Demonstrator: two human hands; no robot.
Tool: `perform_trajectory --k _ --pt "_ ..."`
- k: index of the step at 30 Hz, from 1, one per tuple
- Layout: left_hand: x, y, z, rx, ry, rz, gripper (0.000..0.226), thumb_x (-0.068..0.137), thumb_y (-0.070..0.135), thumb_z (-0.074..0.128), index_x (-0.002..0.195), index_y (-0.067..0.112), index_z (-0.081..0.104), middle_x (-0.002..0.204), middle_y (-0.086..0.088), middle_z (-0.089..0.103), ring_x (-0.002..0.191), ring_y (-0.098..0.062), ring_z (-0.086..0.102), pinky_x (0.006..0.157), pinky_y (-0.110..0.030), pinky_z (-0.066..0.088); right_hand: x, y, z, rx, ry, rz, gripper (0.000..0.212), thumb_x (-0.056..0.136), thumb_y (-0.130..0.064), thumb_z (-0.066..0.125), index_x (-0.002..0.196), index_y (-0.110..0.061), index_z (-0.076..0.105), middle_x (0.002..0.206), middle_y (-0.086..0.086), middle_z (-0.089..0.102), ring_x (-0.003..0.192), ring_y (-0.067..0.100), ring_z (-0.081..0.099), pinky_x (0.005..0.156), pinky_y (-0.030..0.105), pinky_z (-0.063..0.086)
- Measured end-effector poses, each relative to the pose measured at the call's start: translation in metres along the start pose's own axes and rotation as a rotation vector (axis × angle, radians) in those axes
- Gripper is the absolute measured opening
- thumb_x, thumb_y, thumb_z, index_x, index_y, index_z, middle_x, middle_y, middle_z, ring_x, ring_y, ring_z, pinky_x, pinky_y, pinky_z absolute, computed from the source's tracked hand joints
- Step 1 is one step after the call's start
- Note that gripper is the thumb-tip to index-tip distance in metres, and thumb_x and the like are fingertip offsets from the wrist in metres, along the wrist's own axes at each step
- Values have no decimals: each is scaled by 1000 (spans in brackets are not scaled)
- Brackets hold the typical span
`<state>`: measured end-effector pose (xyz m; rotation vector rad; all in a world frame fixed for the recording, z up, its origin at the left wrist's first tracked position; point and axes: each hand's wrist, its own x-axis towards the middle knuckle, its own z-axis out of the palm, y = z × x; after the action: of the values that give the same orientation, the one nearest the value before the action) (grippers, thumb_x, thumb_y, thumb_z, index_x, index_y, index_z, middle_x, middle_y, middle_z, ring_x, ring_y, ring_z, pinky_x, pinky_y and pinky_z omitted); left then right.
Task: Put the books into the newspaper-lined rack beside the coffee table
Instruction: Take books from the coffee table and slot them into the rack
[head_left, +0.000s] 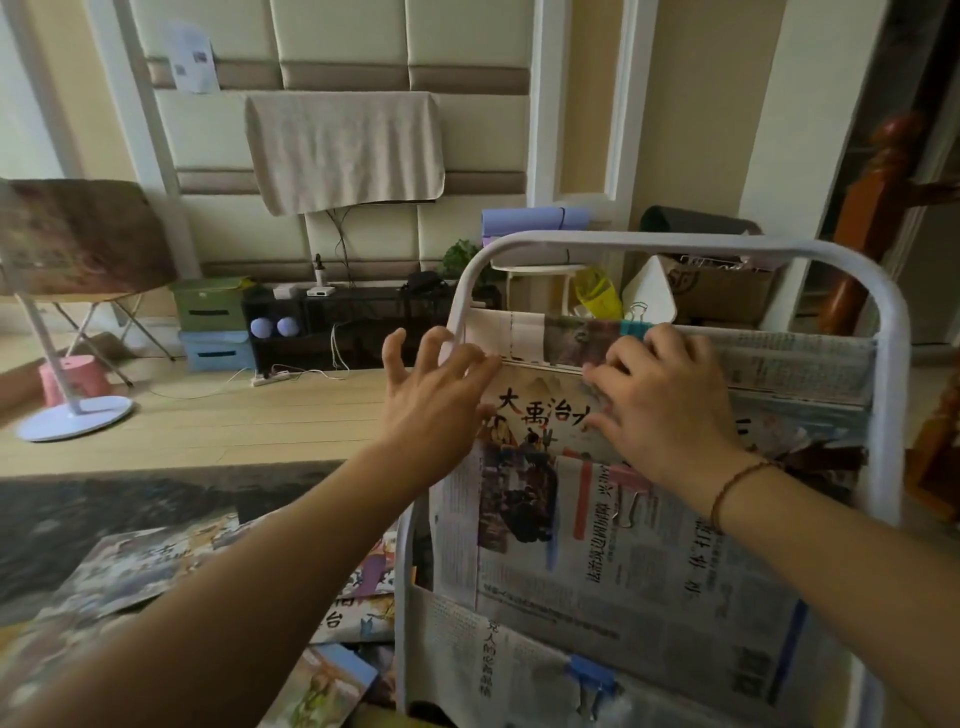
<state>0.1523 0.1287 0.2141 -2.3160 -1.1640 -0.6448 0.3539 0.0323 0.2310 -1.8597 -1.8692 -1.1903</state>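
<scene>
Both hands' fingers splayed, ungripping, on upright book, title upward, in rack.

— Where are we looking from?
— We have one view only, a wide-angle camera worn on the head, facing forward and down. It sits close above the white tubular metal rack lined with newspaper, which fills the near right.
— And further off?
— The dark-topped low coffee table lies near left, and the cream padded panel wall stands far across the pale wooden floor. Straight lines bow toward the edges.
</scene>
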Motion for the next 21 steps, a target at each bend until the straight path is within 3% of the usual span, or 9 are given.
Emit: perform_trajectory --k 4,8,9,11,13,16,18,19,21 --pt "-25 -15 0 -208 158 -42 62 90 48 56 147 32 34 153 1 26 141 -25 15 116 -47 11 -4 -11 -11 104 185 2 32 83 -33 69 110 -16 68 103 6 63 96 33 50 77 43 38" --pt "-113 -47 19 -417 273 -236 57 89 42 53 142 26 38 148 0 29 136 -23 26 112 -42 25 -42 -69 -23 557 397 -172 21 88 -22 62 104 -9 68 97 7 64 90 24 55 78 35 44" --pt "-143 -55 29 -420 186 -286 57 91 43 53 143 27 38 148 1 30 136 -21 28 112 -42 28 -58 -91 -19 711 337 -215 20 89 -23 60 104 -12 67 96 3 64 88 18 57 77 31 46" --pt "-206 -66 47 -381 -158 -369 62 92 54 51 147 31 33 155 6 25 142 -20 24 116 -45 28 -89 -140 -8 985 -4 -153 26 90 -35 57 112 -24 64 99 -11 63 86 5 58 75 21 49" --pt "-271 -70 65 -311 -472 -400 76 86 71 44 151 35 25 163 9 12 148 -22 15 119 -45 21 -114 -191 6 1135 -515 73 37 89 -43 60 124 -34 58 100 -23 60 85 -2 58 73 11 46" --pt "-329 -72 73 -196 -629 -324 86 81 83 34 152 36 27 160 10 4 150 -23 17 116 -49 24 -145 -256 42 1362 -1014 448 52 86 -32 70 134 -22 53 97 -17 64 81 -2 64 69 7 48" --pt "-344 -73 67 -170 -656 -324 78 85 77 35 150 34 34 160 9 13 149 -20 19 117 -44 24 -155 -283 53 1429 -1104 661 52 84 -29 72 132 -16 55 98 -10 68 73 6 70 71 21 55" --pt "-346 -73 66 -152 -661 -300 70 85 72 37 141 31 50 155 6 35 142 -21 38 110 -40 37 -157 -294 56 1457 -1093 779 51 84 -26 73 130 -13 56 99 -4 69 72 11 71 69 26 56" --pt "-348 -70 70 -115 -679 -260 61 80 64 38 107 25 76 116 1 72 104 -22 70 77 -34 59 -157 -304 57 1513 -1036 993 47 87 -17 70 129 -5 55 96 5 70 77 17 69 59 26 54"
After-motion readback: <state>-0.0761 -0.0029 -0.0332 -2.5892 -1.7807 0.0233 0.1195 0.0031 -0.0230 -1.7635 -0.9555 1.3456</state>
